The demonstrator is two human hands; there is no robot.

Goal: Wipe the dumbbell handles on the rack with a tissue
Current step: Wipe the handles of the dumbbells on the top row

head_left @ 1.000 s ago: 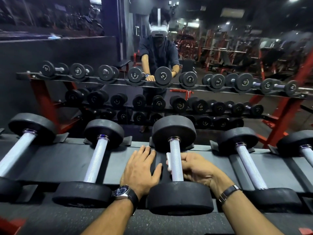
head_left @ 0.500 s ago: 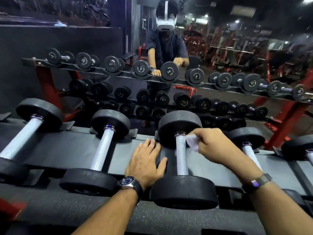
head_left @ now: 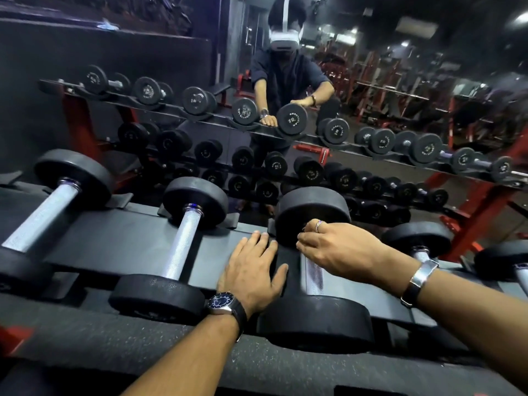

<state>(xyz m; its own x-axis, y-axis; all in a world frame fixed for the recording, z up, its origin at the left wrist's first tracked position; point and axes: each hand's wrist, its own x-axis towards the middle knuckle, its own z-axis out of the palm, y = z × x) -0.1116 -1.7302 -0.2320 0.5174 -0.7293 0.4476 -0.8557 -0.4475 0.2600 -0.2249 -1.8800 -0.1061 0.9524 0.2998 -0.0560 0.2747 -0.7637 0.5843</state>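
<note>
You're working in dim light; ceiling lamps (head_left: 521, 20) glare in the mirror (head_left: 400, 81) at upper right. Chrome handles catch highlights, and wide-angle bending curves the edges; the far background blurs.

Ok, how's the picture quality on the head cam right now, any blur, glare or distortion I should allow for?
Head view: dim gym lighting, with bright glare on the chrome dumbbell handle below the right hand; the left hand looks slightly motion-blurred; wide-angle distortion bends the rack at the edges; the mirror reflection behind is soft and dark.
</note>
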